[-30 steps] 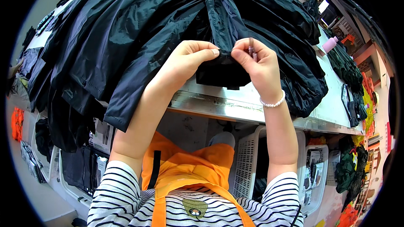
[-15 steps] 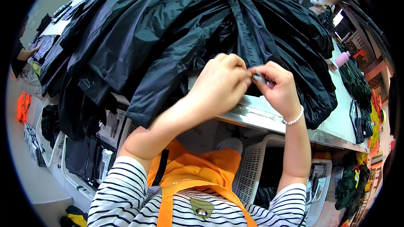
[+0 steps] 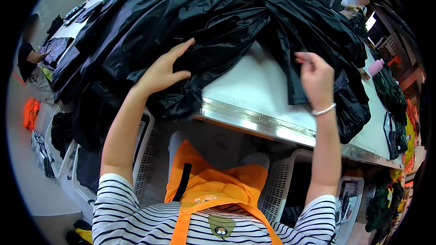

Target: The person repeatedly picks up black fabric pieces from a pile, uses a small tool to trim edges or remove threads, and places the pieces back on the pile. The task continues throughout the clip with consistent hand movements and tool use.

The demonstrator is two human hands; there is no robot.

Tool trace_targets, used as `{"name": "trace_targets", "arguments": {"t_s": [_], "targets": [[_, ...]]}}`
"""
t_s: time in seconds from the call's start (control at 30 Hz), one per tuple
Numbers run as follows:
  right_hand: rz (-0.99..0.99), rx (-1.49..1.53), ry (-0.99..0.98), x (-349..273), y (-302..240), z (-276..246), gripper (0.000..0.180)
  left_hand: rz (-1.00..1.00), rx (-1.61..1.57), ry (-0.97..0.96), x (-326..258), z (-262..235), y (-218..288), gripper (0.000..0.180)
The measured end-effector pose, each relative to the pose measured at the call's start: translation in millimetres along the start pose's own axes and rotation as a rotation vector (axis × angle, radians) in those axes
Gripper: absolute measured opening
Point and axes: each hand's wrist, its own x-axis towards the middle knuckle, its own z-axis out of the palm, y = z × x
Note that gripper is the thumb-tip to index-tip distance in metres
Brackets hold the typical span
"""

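A big heap of shiny black garments (image 3: 172, 22) covers the white worktable (image 3: 254, 81). My left hand (image 3: 165, 71) is over the left part of the heap, thumb and fingers spread, with nothing in it. It looks to be at or just above the fabric; contact is hard to make out. On the other side of a bare wedge of tabletop, my right hand (image 3: 316, 76) is closed beside a hanging black flap (image 3: 295, 75). A small greyish thing shows between its fingertips, too blurred to name.
White plastic baskets (image 3: 278, 179) stand under the table's metal-trimmed edge (image 3: 259, 117). A pink bottle (image 3: 375, 67) is at the right. One person (image 3: 31, 54) works at the far left, another (image 3: 354, 2) at the back right. Orange cloth (image 3: 32, 112) lies at the left.
My hands, close together at the middle before, have moved apart, left and right. The left one has opened. The black cloth between them has parted, uncovering more white tabletop.
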Motion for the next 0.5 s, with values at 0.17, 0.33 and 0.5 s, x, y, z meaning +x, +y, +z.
{"name": "trace_targets", "arguments": {"t_s": [0.17,0.33,0.5], "targets": [[0.055,0.166,-0.357,-46.2,-93.4,98.9,0.068,-0.167,-0.367,0.014,7.1,1.1,-15.8,0.056],[-0.018,0.096,-0.493,-85.1,-100.1,135.7,0.051,-0.171,-0.422,0.095,8.0,7.2,-27.7,0.047],[0.225,0.499,-0.478,-95.4,-59.5,67.6,0.028,0.110,0.230,0.233,9.3,17.3,-39.6,0.040]]}}
